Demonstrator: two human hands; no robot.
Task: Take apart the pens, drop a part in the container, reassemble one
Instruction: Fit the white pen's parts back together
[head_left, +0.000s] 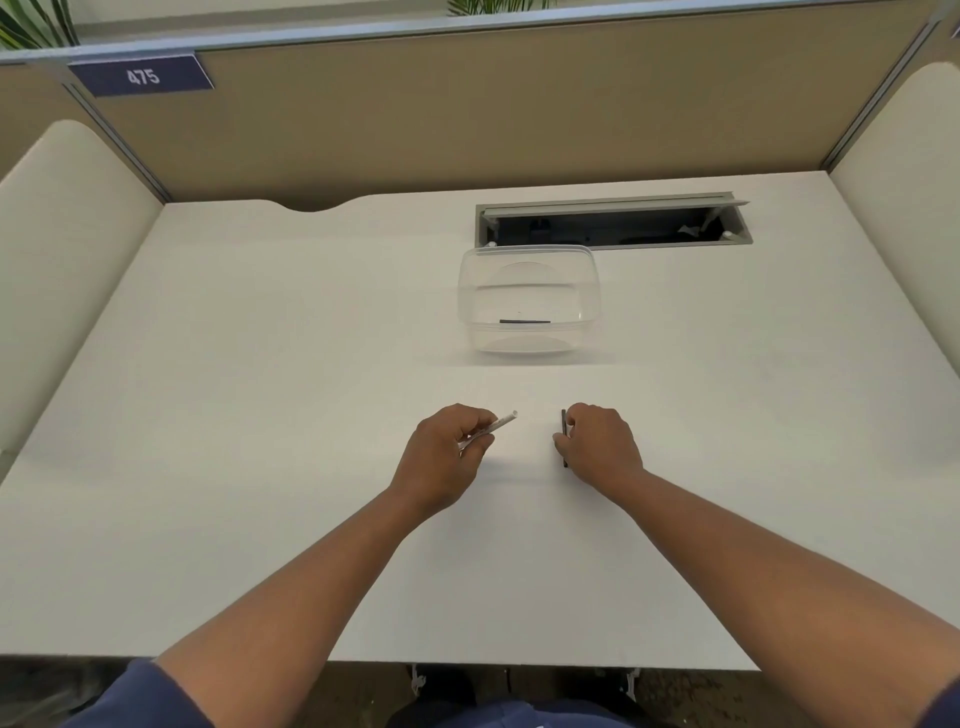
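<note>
desk (260, 415) white | container (527, 301) clear | pen barrel (498, 423) clear | pen part (564, 436) black | sign (141, 77) navy

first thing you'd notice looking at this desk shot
Two hands near the middle of the white desk draw the eye: the left hand holds a clear pen tube angled up to the right, and the right hand pinches a thin dark pen part. Just beyond them stands a clear plastic container with one dark stick lying inside.
</note>
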